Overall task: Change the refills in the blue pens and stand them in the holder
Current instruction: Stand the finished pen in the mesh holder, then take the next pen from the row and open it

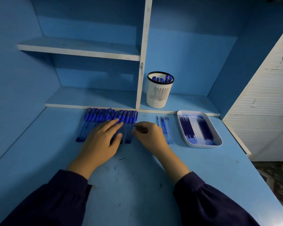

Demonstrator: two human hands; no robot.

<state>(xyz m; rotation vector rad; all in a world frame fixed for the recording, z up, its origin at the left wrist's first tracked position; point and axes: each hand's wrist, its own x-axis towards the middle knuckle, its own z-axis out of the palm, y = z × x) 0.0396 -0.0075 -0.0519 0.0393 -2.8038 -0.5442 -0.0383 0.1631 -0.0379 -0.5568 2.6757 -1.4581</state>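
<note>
Left fingers: the fingers (112, 123) of the left hand (101, 141) lie straight and flat across the row of pens (95, 118), covering its middle; the thumb sits against the barrels nearer the person. They grip nothing.
Right fingers: the fingers (137, 128) of the right hand (149, 134) are curled at the right end of the row of pens, thumb and forefinger close together beside the last barrel. It is too blurred to tell whether they pinch a pen.
Row of pens: blue pens lie side by side on the bench (137, 176), caps away from the person and against the edge of the low shelf (91, 98).
Loose refills: a few thin refills (164, 128) lie on the bench just right of the row of pens, beyond the right hand.
Tray: a white tray (203, 145) farther right of the row of pens holds dark and clear refills in bundles.
Holder: a white slotted holder (158, 93) stands upright on the low shelf behind the right end of the row of pens, with several blue pens (163, 79) standing in it.
Sleeves: dark sleeves (55, 201) cover both forearms.
</note>
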